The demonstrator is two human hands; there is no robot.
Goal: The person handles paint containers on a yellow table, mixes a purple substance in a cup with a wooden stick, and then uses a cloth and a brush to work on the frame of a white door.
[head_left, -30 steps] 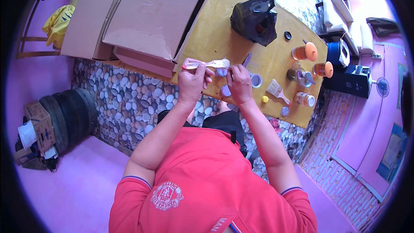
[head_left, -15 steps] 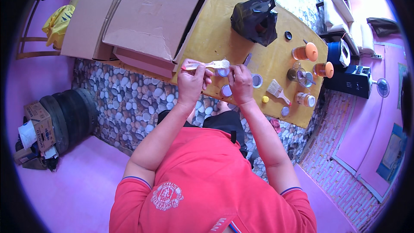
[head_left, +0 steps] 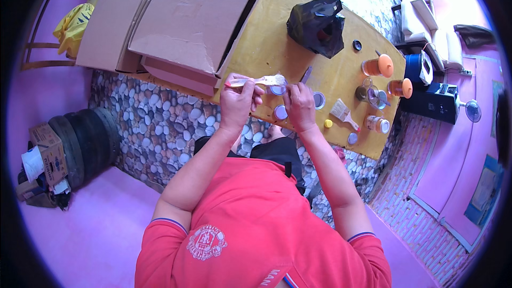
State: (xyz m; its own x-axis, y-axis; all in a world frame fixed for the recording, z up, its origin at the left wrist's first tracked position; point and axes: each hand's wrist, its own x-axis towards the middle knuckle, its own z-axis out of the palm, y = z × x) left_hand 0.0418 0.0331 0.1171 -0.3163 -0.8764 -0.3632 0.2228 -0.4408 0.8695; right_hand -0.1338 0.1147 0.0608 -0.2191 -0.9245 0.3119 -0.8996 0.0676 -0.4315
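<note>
A flat paintbrush [head_left: 271, 80] with pale bristles and a red handle end lies level in my left hand [head_left: 238, 105], whose fingers close round the handle. Just beyond the bristle tips, my right hand [head_left: 301, 108] has its fingers pinched together. Whatever those fingers hold, if anything, is hidden. Below the bristles sits a small round container [head_left: 277, 90], partly covered. A second one [head_left: 280, 112] stands at the table's near edge between my hands, and an open round one [head_left: 318, 100] lies right of my right hand. Another paintbrush [head_left: 341, 110] rests farther right.
Large cardboard boxes [head_left: 192, 18] cover the left of the yellow table [head_left: 272, 16]. A black plastic bag [head_left: 316, 26] stands toward the back. On the right are orange-lidded glasses [head_left: 377, 66], a glass mug [head_left: 368, 93], a jar [head_left: 377, 124] and a yellow cap [head_left: 328, 124].
My right hand has shifted very slightly right and down beside the bristles. The left hand keeps its hold on the paintbrush, almost unmoved.
</note>
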